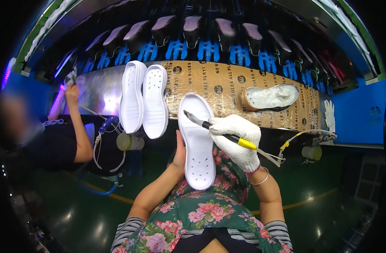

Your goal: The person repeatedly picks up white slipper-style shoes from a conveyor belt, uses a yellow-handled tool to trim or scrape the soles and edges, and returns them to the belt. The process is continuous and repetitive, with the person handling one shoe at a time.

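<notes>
My bare left hand (pixel 179 154) wraps round the edges of a white shoe sole (pixel 196 147), holding it up in front of me with its inner side and small holes showing. In my right hand (pixel 239 137), which wears a white knit glove, is a brush (pixel 206 125) with a black and yellow handle and a thin tube trailing from its end. Its bristles lie over the upper part of the sole's inner face. On the bench, left of the held sole, two more white soles (pixel 132 97) (pixel 155 101) lie side by side.
Printed brown cardboard (pixel 210 80) covers the bench. It bears a tan sole-shaped piece filled with whitish material (pixel 272 97). A white glove (pixel 329 116) hangs at right. Shoe lasts (pixel 194 27) and blue clamps (pixel 208 51) line the back. Jars (pixel 129 142) (pixel 312 152) hang in front. A co-worker's hand (pixel 72 93) is at left.
</notes>
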Demonstrator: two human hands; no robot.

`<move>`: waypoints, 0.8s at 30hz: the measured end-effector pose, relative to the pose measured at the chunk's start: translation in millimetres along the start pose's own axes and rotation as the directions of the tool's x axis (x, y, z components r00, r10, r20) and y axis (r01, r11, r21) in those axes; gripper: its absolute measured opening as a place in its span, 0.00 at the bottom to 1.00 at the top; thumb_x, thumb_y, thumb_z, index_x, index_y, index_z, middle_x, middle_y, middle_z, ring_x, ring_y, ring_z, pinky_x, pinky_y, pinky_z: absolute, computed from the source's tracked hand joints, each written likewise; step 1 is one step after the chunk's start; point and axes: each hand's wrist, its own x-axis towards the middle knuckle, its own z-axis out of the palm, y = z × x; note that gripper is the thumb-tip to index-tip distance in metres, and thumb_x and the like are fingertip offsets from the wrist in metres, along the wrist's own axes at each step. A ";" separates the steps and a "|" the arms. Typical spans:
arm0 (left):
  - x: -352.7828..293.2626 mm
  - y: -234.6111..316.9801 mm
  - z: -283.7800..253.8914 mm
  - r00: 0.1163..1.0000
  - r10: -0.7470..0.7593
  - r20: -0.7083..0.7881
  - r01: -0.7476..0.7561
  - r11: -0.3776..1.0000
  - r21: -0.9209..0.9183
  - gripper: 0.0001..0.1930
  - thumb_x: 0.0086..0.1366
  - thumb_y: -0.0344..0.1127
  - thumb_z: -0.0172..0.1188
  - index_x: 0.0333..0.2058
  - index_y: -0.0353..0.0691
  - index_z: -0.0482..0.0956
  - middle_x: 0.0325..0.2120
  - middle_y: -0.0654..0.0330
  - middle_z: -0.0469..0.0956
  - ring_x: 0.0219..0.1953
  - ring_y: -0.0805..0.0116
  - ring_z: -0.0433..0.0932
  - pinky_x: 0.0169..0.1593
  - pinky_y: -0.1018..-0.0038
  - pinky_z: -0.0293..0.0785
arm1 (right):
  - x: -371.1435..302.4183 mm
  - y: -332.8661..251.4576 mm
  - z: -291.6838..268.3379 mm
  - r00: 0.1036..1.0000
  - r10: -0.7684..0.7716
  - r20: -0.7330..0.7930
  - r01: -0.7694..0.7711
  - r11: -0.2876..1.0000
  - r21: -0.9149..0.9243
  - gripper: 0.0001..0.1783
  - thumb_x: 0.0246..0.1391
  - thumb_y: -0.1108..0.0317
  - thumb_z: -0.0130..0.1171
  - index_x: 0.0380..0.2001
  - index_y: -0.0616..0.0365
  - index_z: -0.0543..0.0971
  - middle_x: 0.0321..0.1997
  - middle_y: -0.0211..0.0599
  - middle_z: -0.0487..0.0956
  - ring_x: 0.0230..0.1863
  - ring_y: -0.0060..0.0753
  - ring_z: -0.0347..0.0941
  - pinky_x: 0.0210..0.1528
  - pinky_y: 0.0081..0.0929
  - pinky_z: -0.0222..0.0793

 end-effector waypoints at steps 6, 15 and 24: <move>22.5 -0.6 36.8 0.977 0.210 -0.030 -0.212 0.972 -0.098 0.62 0.60 0.91 0.18 0.77 0.46 0.54 0.66 0.47 0.72 0.60 0.46 0.79 0.63 0.48 0.78 | 28.9 8.2 4.7 0.919 -0.392 0.031 0.384 0.878 -0.286 0.18 0.41 0.77 0.74 0.41 0.56 0.89 0.48 0.43 0.89 0.44 0.48 0.86 0.47 0.39 0.81; 17.8 5.4 32.6 0.918 0.355 -0.176 -0.118 0.668 0.734 0.57 0.66 0.85 0.21 0.78 0.46 0.50 0.73 0.51 0.64 0.72 0.55 0.68 0.75 0.56 0.65 | 21.2 3.7 18.5 0.898 -0.415 0.144 0.436 0.881 -0.183 0.19 0.40 0.74 0.73 0.41 0.55 0.87 0.47 0.42 0.87 0.44 0.47 0.85 0.45 0.39 0.81; 17.3 20.4 -22.5 0.961 0.252 0.117 -0.242 0.966 -0.088 0.58 0.65 0.87 0.22 0.77 0.45 0.55 0.70 0.51 0.68 0.69 0.54 0.72 0.72 0.55 0.69 | 15.4 16.0 26.2 0.844 -0.505 0.182 0.536 0.812 -0.231 0.16 0.42 0.71 0.68 0.39 0.51 0.87 0.48 0.37 0.88 0.44 0.45 0.86 0.44 0.39 0.81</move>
